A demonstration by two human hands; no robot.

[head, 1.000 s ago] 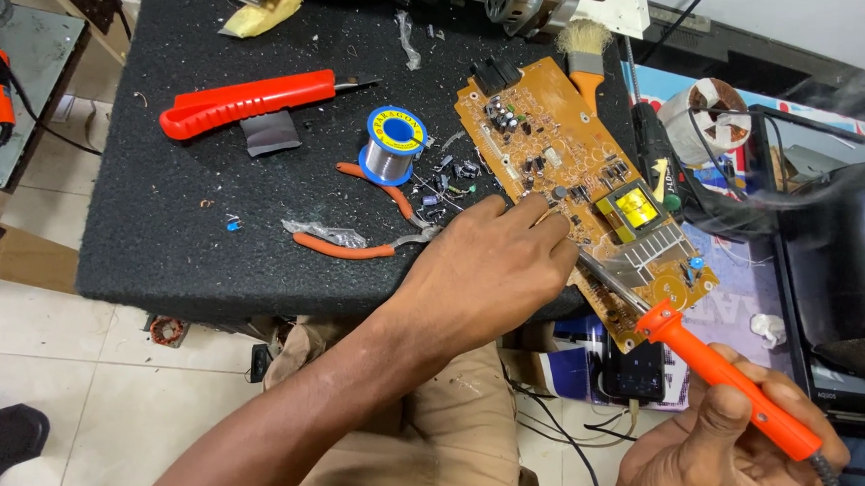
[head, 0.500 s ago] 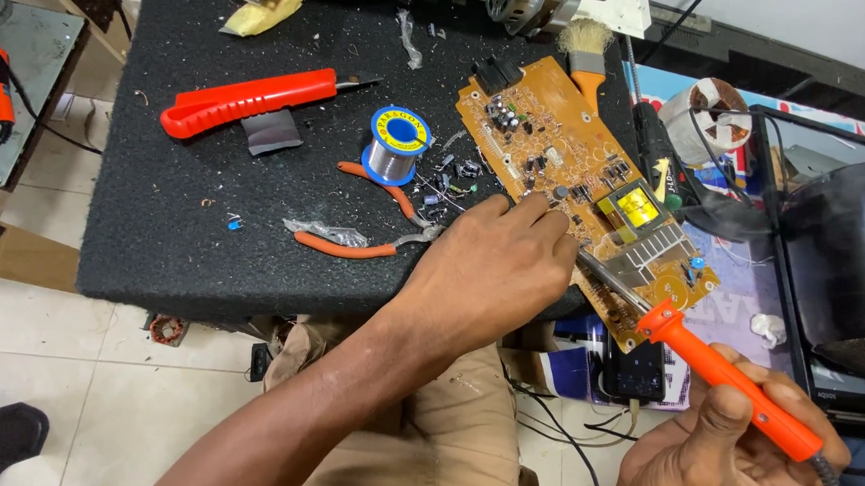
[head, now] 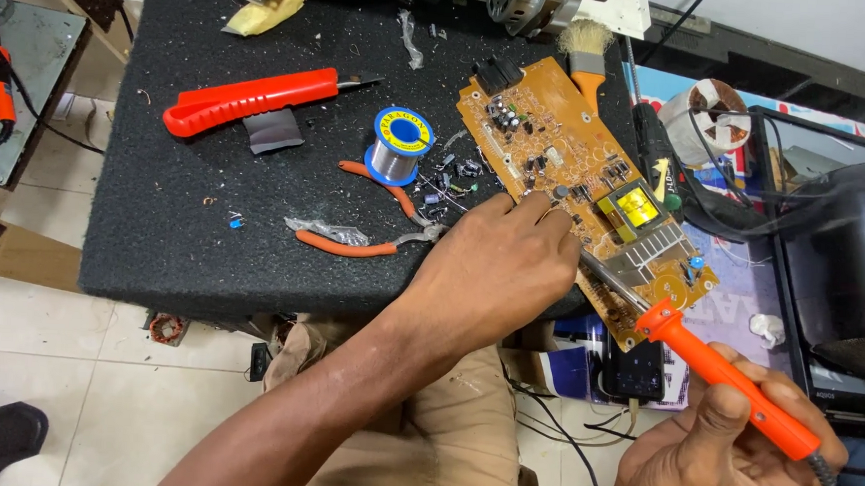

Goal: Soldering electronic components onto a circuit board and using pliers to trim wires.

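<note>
We find the circuit board (head: pixel 574 172) lying at the right edge of the black foam mat (head: pixel 187 230), its lower corner hanging out past the mat's edge toward the person, presumably so that both hands can get at it. The left hand (head: pixel 495 271) rests on the board's near side, fingers pressed together and curled down at the tips onto the board beside a small dark part; we judge this holds the board from sliding. Whether the fingertips pinch anything we cannot tell.

The right hand (head: pixel 712 465) grips the orange handle of the soldering iron (head: pixel 712 371) in a closed fist, well back from the hot end. The metal shaft slants up and left across the board's lower corner, and its tip passes behind the left hand, so the contact point is hidden.

A solder spool (head: pixel 400 145) and orange-handled pliers (head: pixel 379 225) lie just left of the board, within easy reach. A red-handled tool (head: pixel 253 98) sits further off.
</note>
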